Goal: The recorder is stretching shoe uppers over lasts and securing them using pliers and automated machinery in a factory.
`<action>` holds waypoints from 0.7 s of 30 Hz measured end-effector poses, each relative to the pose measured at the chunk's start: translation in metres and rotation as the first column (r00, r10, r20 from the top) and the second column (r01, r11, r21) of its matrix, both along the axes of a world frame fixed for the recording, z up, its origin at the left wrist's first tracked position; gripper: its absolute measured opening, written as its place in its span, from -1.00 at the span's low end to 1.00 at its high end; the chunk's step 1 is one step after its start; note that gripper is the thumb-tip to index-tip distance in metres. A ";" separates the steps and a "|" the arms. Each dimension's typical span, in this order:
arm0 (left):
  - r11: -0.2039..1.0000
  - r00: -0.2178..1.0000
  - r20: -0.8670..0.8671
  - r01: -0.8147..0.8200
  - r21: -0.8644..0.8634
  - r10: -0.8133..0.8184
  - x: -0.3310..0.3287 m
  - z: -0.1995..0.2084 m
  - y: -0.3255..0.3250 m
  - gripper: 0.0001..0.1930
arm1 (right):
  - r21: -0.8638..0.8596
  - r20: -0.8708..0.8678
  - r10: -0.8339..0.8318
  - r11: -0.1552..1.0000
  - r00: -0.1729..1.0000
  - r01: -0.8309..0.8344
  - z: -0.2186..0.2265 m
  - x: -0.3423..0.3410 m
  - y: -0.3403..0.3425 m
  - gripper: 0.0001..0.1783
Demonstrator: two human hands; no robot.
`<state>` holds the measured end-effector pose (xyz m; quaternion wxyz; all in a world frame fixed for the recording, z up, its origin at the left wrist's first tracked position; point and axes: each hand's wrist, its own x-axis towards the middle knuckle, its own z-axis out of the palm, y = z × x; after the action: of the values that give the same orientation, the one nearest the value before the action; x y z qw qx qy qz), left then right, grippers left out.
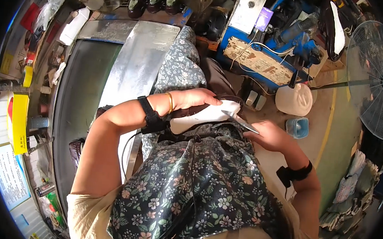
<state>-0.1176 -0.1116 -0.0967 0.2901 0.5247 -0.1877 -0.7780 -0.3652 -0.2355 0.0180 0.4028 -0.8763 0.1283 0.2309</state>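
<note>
Across my lap lies a dark brown shoe with its white underside (203, 116) turned up. My left hand (197, 98) is closed on the shoe's far edge, thumb near the toe end. My right hand (268, 135) grips a slim, pointed metal blade (245, 123), most of its handle hidden in the fist. The blade's tip meets the white underside near the toe, or is just over it. A dark floral apron (196, 173) covers my lap beneath the shoe.
Left of me runs a dark conveyor belt (85, 85) with a metal edge plate (136, 58). Ahead right stands a blue machine (258, 57). A white jug (293, 99), blue tub (297, 127) and fan (376, 81) are to the right. Several shoes (154, 2) sit at the back.
</note>
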 end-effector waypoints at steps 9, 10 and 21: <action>0.963 0.948 0.295 0.187 -0.196 -0.124 0.006 -0.002 0.009 -0.23 | 0.030 -0.139 -0.345 0.935 0.928 0.353 -0.045 0.030 0.005 -0.56; 0.995 0.981 0.189 0.061 -0.079 -0.045 0.009 0.002 0.012 -0.21 | 0.098 -0.102 -0.297 0.947 0.949 0.307 -0.052 0.030 0.002 -0.56; 1.000 0.053 0.998 0.004 0.013 -0.013 0.146 0.142 0.121 -0.13 | 0.364 0.287 -0.382 0.892 0.879 0.269 -0.054 0.210 -0.004 -0.69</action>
<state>0.0286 0.0089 0.0454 0.0749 0.9159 -0.3362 -0.2060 -0.1550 -0.2397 -0.0357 0.5862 -0.7934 0.1633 0.0165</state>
